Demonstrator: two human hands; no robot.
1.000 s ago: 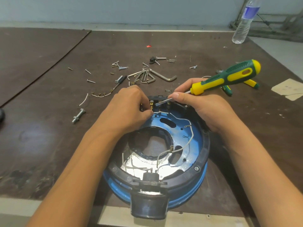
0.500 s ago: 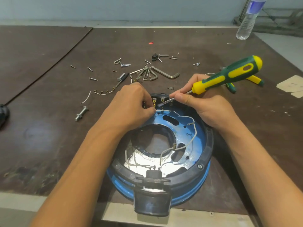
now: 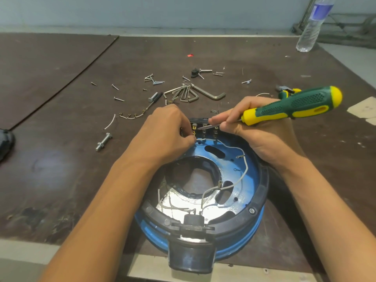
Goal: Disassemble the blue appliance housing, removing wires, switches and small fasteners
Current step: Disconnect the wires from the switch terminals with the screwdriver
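Where the task's thing sits: the blue appliance housing (image 3: 252, 174) lies open side up on the brown table (image 3: 61, 169), at its near edge, under both forearms.
Far left of the housing: a dark object (image 3: 5, 143), cut off by the frame edge.
Left of the housing: a bolt with nut (image 3: 104, 141), and just past it a short loose wire piece (image 3: 110, 122).
Beyond the housing, leftward: loose screws (image 3: 119, 99) scattered about.
Beyond the housing, centre: a fan of hex keys (image 3: 189, 92).
Left hand (image 3: 164, 135): knuckles up, wrist over the housing's left rim, fingers curled tight, tips pinching the end of the white wire (image 3: 246, 165) at the switch block's left terminal.
Switch block (image 3: 200, 120): black, upright on the housing's far rim, between the two hands.
White wire's run: from the block it loops across the blue floor toward the black socket (image 3: 193, 220) at the near rim.
Right hand (image 3: 260, 137): heel on the housing's far right rim, thumb and forefinger pinching the screwdriver's metal shaft.
Screwdriver (image 3: 295, 105): green and yellow handle slanting up and right, tip at the left terminal.
Far right, beyond the housing: a plastic water bottle (image 3: 311, 27) standing upright.
Right of the housing: pale paper scraps (image 3: 364, 108).
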